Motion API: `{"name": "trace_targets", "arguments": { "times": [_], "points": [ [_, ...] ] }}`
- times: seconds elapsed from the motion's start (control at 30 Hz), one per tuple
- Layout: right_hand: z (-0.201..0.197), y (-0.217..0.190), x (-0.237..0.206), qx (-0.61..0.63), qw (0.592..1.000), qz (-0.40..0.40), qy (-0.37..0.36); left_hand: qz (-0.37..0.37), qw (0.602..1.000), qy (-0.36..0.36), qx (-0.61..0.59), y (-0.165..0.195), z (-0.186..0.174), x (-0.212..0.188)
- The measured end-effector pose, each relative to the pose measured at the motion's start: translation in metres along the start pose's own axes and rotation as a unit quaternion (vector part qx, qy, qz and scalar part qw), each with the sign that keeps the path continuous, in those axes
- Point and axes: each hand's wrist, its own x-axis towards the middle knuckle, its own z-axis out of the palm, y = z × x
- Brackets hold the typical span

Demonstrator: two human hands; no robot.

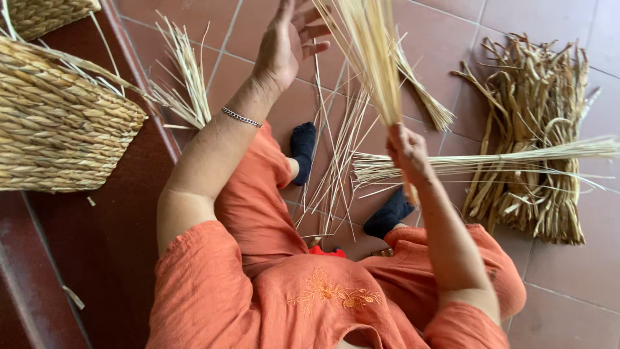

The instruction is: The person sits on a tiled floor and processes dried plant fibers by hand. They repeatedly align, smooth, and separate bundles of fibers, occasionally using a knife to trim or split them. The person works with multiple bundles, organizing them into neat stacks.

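Gripping a bunch of pale straw stalks (374,58) at its lower end, the right hand (407,150) is closed around it. The bunch stands nearly upright, long axis running away from the person, loose tips fanning beyond the top of view. Left of the bunch, the left hand (287,42) is spread wide, fingers just touching its outer stalks. Below the bunch, loose stalks (336,168) lie on the tiled floor (568,297). With one narrow grip so low, stalks could slip out or snap.
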Motion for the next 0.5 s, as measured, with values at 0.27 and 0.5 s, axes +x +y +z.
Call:
{"name": "trace_targets", "arguments": {
  "times": [0.27,0.5],
  "points": [
    [-0.084,-0.013,-0.027,-0.083,0.994,-0.026,0.062,0.121,0.993,-0.006,-0.007,-0.025,0.012,0.019],
    [-0.130,-0.022,-0.037,-0.089,0.992,-0.022,0.090,0.115,0.985,0.075,0.102,-0.049,0.004,0.043]
  ]
}}
